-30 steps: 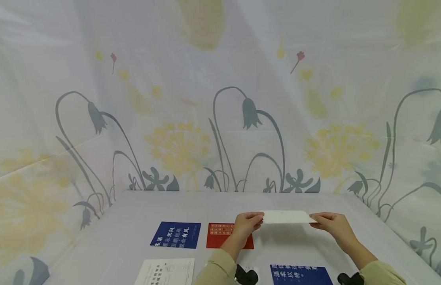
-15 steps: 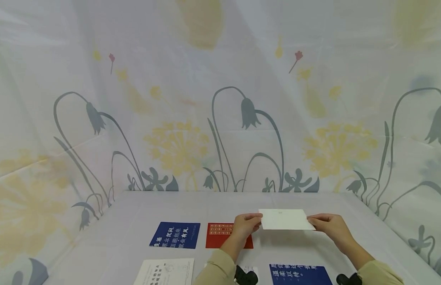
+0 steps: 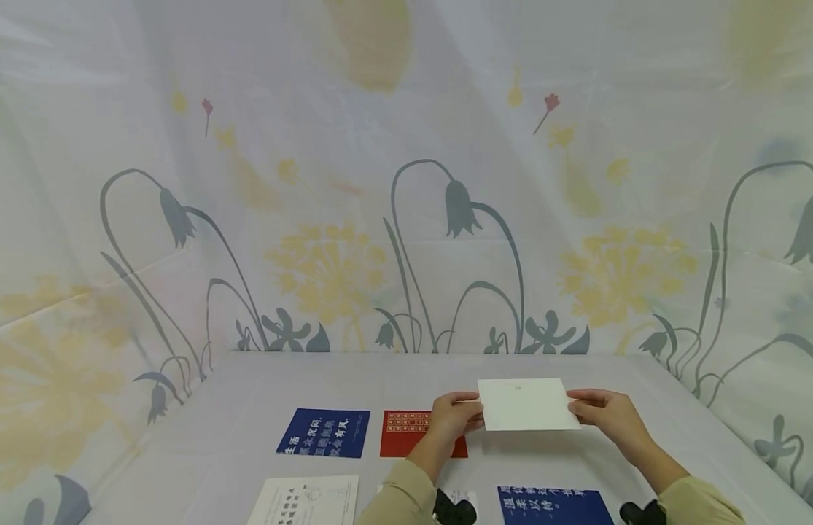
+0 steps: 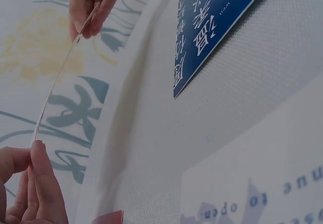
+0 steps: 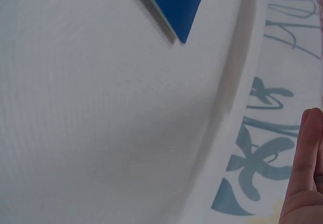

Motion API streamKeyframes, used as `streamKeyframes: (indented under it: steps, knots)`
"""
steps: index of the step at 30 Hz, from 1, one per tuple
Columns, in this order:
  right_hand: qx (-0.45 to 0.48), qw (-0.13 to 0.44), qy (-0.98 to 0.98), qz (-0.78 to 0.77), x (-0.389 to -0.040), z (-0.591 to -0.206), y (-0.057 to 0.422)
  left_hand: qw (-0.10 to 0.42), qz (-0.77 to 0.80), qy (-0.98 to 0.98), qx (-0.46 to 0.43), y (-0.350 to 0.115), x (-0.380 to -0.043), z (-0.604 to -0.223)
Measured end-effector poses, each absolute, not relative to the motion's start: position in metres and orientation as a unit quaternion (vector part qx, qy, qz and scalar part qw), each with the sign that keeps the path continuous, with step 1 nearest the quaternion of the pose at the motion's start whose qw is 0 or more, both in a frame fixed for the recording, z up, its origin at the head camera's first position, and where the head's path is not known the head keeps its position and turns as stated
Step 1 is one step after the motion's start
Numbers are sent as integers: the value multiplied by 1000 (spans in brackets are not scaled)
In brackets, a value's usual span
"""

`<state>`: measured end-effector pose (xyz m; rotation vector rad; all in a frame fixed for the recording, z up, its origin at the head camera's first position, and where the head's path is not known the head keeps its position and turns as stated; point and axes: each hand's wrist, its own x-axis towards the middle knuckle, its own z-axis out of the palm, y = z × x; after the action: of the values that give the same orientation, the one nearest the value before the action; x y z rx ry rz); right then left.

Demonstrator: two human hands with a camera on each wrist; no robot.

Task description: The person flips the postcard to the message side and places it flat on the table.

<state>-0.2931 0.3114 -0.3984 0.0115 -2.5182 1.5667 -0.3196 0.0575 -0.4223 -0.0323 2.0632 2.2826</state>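
A plain white card (image 3: 527,405) with a tiny mark near its top edge is held up above the table, its face tilted toward the head camera. My left hand (image 3: 456,421) pinches its left edge, and my right hand (image 3: 611,421) pinches the right edge. From the left wrist, the card (image 4: 59,77) appears almost edge-on as a thin line between the left hand (image 4: 33,186) and the right hand (image 4: 96,7). Only the fingers of the right hand (image 5: 308,168) show at the border of the right wrist view. Behind my left hand lies a red card (image 3: 401,429), partly covered.
On the white table (image 3: 203,430) lie a blue card with white writing (image 3: 324,433) at the back left, a cream printed card (image 3: 308,502) at the front left and another blue card (image 3: 553,505) in front. A flower-patterned curtain (image 3: 354,182) hangs behind and at the sides.
The white card, seen nearly flat a second ago, has tilted up so more of its face shows. Both hands keep their hold in almost the same place.
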Motion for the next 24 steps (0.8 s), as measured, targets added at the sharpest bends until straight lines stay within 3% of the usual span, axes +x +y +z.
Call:
streamKeyframes:
  steps: [24]
  knots:
    - [-43, 56, -851, 521, -291, -401, 306, 20, 660, 751, -1, 63, -313, -425]
